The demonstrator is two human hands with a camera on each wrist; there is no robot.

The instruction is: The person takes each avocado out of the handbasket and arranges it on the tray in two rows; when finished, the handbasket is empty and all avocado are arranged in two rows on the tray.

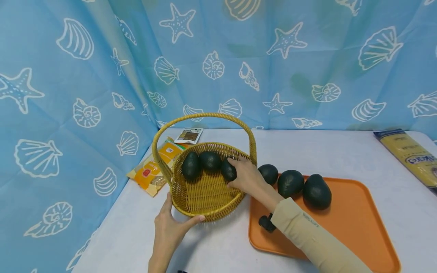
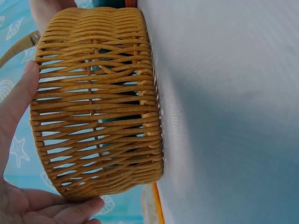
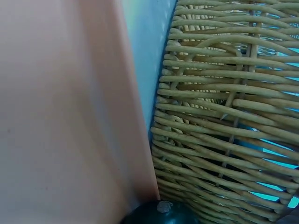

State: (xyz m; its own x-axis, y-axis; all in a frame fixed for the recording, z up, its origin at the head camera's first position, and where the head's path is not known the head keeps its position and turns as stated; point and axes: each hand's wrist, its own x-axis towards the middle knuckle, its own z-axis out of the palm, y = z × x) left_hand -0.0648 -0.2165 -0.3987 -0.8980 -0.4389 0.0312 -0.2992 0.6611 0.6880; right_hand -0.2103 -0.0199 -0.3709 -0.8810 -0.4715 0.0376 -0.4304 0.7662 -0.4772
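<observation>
A yellow wicker basket [image 1: 201, 197] with a tall arched handle stands on the white table, with dark green avocados inside. One avocado [image 1: 191, 166] lies at its left wall and another avocado [image 1: 209, 161] at the back. My left hand [image 1: 170, 225] holds the basket's front left, thumb on the rim; in the left wrist view its fingers bend against the woven side. Inside the right part of the basket, my right hand [image 1: 247, 176] grips a third avocado [image 1: 228, 169]. Part of a dark avocado [image 3: 161, 213] shows below the palm in the right wrist view.
An orange tray [image 1: 355, 212] to the right bears three avocados [image 1: 316, 191] along its back left. Beside the right sleeve is a small black object [image 1: 267, 223]. Orange packets [image 1: 153, 168] and a white sachet [image 1: 189, 135] lie behind the basket; a yellow bag [image 1: 407, 153] lies far right.
</observation>
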